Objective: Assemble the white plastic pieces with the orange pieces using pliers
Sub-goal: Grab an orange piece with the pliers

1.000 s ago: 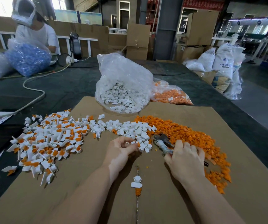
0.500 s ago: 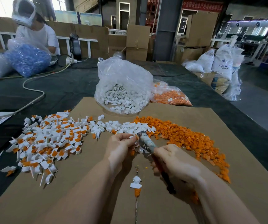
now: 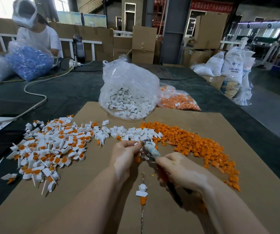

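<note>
Cardboard [image 3: 203, 208] is the landmark for everything that follows. On its left part lies the finished pile [image 3: 51, 149], white pieces with orange ones seated in them, spilling over the cardboard's left edge. Near its middle the left hand [image 3: 125, 155] pinches a white piece [image 3: 138, 144] at its fingertips, and the pliers [image 3: 150, 149] meet that piece, their handles clenched in the right hand [image 3: 181, 169]; whether an orange piece sits inside is too small to tell. The risk, as I judge it, is a skewed squeeze: if the pliers bite off-centre, the small piece could shoot out of the pinch into the loose white pieces [image 3: 132, 132] just beyond, or the pliers could nip a fingertip. To the right the loose orange pieces [image 3: 203, 146] sweep toward the cardboard's right edge, and the right forearm could scatter them. At the cardboard's far edge an open clear bag [image 3: 129, 92] holds white pieces; right of it a smaller bag [image 3: 178, 100] holds orange ones with a few white strays.
</note>
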The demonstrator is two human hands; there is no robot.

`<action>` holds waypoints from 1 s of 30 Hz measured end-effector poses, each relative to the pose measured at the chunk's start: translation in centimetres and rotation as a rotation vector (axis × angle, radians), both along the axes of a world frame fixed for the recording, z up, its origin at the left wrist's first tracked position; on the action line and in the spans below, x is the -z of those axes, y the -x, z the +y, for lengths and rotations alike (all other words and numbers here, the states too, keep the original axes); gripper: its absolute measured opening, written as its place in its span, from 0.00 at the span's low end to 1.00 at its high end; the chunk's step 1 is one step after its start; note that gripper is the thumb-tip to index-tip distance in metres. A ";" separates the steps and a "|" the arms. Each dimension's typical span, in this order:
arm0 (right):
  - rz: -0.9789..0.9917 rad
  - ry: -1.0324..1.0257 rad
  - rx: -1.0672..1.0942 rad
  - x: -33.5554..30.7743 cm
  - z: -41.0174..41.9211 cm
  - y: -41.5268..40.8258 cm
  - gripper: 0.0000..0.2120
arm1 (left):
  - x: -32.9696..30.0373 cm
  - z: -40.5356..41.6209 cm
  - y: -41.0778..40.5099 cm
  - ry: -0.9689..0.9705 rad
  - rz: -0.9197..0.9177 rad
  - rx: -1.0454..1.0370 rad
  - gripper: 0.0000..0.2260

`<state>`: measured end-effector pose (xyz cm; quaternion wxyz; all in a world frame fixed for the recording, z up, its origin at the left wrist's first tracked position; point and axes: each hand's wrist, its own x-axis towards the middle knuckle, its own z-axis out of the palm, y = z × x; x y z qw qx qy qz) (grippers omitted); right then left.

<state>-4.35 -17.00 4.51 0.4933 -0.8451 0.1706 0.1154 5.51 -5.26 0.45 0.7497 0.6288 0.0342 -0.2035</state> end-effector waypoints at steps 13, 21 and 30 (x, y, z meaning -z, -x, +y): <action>-0.117 0.375 -0.009 0.7 0.9 0.1 0.15 | 0.2 -0.3 0.5 0.004 -0.028 -0.007 0.03; -0.172 0.417 0.094 2.4 0.6 0.4 0.15 | 0.9 -0.2 0.8 0.018 -0.045 -0.026 0.04; -0.199 1.094 0.237 4.8 -2.1 0.0 0.23 | 2.0 1.1 0.9 -0.390 -0.539 0.116 0.10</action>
